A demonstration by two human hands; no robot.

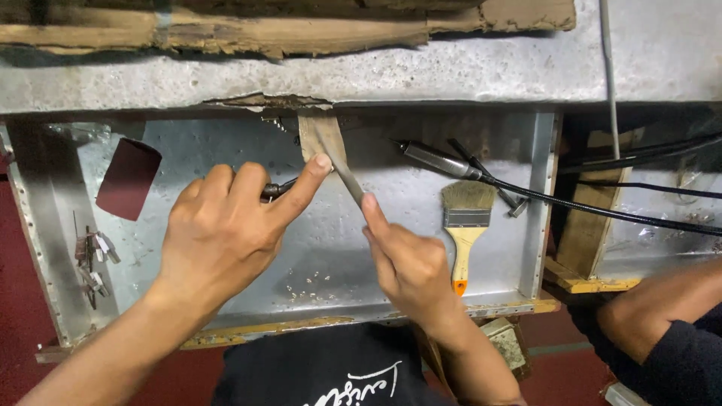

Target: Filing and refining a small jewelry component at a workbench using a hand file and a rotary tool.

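Inside metal tray — paintbrush, hands filing

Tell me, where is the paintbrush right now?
In the head view the paintbrush lies flat in the metal tray, to the right of the right hand, just below the black flexible-shaft tool.

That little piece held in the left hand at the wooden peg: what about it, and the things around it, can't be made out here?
Head view only:
- The small piece: mostly hidden inside the left hand; its kind is unclear.
- The file: its handle is covered by the right hand.
- The black cable: cut off by the right edge.
- The small metal bits: too small to identify.
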